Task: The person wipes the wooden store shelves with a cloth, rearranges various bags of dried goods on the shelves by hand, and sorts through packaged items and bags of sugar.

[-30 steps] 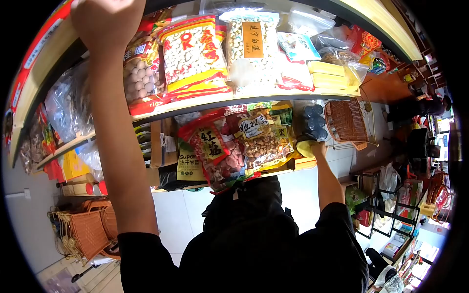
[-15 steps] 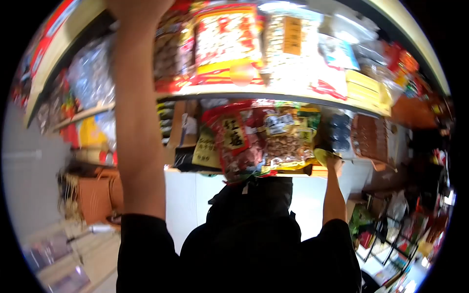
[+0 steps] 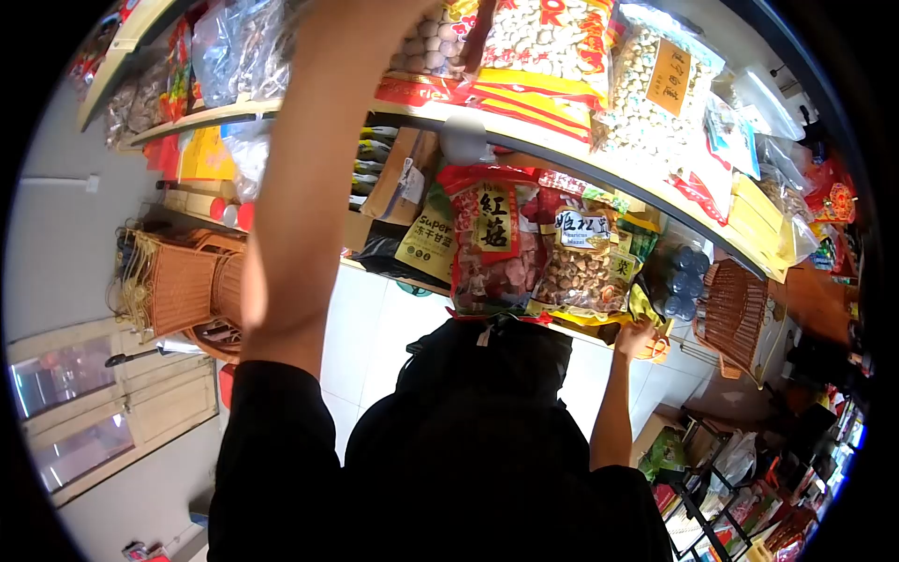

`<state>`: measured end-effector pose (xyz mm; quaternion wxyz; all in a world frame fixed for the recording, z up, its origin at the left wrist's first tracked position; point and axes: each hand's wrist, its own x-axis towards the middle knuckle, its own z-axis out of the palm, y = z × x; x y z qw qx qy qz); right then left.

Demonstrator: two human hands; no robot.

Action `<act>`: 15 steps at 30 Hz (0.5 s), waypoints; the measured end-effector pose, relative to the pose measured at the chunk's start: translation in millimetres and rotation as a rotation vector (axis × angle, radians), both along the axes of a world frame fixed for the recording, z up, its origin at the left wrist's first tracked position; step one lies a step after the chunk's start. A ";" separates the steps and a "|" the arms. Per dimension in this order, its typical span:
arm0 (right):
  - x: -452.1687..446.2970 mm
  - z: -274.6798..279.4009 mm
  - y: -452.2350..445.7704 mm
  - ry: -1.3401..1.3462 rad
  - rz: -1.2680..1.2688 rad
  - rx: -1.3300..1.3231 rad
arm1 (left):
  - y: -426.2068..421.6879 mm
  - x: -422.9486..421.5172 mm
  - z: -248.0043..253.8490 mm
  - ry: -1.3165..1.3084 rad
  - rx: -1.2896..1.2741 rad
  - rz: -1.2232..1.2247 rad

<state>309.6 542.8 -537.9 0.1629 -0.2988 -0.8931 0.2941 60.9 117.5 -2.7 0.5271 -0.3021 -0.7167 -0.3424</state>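
My left arm (image 3: 309, 187) reaches up past the upper shelf. Its hand is mostly cut off by the top edge, beside a bag of round, pale brown dried goods (image 3: 435, 45), and its fingers cannot be made out. Low on the right, my right hand (image 3: 637, 337) is closed on something crumpled and yellow (image 3: 642, 305), perhaps cloth, at the lower shelf's front edge. Left of that hand stand a clear bag of brown dried mushrooms (image 3: 582, 272) and a red bag (image 3: 496, 248) with a yellow label. An olive packet marked "Super" (image 3: 426, 239) leans beside them.
The upper shelf edge (image 3: 562, 155) curves across, carrying a red-yellow bag (image 3: 543, 47), a clear bag of pale pieces (image 3: 655, 89) and yellow packs (image 3: 763, 220). Wicker chairs (image 3: 178, 286) stand at left, another wicker piece (image 3: 730, 314) at right. A crowded black rack (image 3: 712, 506) sits lower right.
The view has tilted and shifted, so the shelves now slant down to the right. My right hand appears lower, still with the yellow thing. My left arm stays raised.
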 end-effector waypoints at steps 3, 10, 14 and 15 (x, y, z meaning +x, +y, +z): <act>-2.3 14.8 -37.8 -0.056 0.072 -0.147 | -21.0 19.0 -78.0 -0.061 0.240 -0.026; -25.7 3.3 -43.9 -0.130 0.286 -0.339 | 36.6 121.2 -358.1 -1.305 0.327 -0.187; -37.7 -98.5 -10.1 -0.064 0.484 -0.283 | 89.9 161.9 -465.7 -1.663 0.024 -0.383; -39.8 -54.2 -34.6 0.083 0.515 -0.809 | 108.2 174.5 -506.8 -1.681 0.067 -0.395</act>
